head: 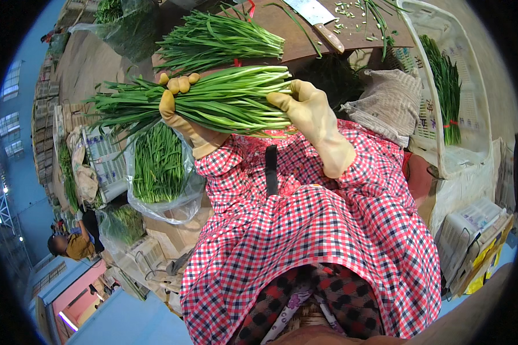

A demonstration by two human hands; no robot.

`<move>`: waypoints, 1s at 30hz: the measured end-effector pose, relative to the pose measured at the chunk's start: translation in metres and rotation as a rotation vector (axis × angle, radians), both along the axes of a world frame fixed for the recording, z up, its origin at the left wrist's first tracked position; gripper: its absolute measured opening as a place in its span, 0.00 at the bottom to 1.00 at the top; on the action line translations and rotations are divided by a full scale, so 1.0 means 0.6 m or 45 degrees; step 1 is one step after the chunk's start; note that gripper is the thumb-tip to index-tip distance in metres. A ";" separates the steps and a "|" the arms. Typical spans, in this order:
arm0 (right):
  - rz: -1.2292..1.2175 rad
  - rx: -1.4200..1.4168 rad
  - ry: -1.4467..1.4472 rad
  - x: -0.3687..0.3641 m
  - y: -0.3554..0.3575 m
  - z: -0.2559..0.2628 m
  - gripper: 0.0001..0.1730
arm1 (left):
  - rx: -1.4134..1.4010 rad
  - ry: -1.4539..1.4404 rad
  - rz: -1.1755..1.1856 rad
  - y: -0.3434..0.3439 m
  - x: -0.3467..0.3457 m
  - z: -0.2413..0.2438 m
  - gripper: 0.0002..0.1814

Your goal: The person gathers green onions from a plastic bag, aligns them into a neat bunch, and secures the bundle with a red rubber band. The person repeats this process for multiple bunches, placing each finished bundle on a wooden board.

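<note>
A loose bunch of garlic chives (233, 101) lies sideways in front of my chest, leafy tips to the left and pale stem ends to the right. My left hand (183, 110), in a yellowish rubber glove, is wrapped around its leafy half from below. My right hand (313, 114), gloved alike, holds the stem ends at the right, thumb on the near side; its other fingers are partly hidden. Just beyond, another chive bunch (224, 39) rests on a brown board (302, 41), with bits of red tie beside it.
A cleaver (315, 17) and chopped stem pieces (343, 17) lie on the board. At the right stands a white plastic crate (470, 112) holding a tied bunch (446, 95). A chive-filled plastic bag (159, 164) is at my left. A grey cloth (386, 101) hangs near my right arm. Another person (75, 243) is far left.
</note>
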State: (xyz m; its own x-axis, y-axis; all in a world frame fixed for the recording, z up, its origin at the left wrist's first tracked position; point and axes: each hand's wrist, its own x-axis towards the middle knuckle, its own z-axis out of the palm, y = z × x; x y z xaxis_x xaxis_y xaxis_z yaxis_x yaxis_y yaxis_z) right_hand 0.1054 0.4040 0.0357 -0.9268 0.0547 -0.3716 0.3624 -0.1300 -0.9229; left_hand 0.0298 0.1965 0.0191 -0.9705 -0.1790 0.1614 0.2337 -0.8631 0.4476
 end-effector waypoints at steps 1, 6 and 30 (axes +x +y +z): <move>0.113 0.120 -0.061 0.002 0.012 0.009 0.17 | -0.032 -0.023 0.037 -0.008 -0.004 -0.005 0.14; 0.151 0.232 0.110 0.017 0.049 -0.009 0.24 | 0.211 0.147 -0.360 -0.058 -0.034 -0.051 0.17; -0.080 0.126 -0.050 0.002 0.107 0.017 0.12 | 0.433 -0.129 -0.443 -0.073 -0.024 -0.057 0.16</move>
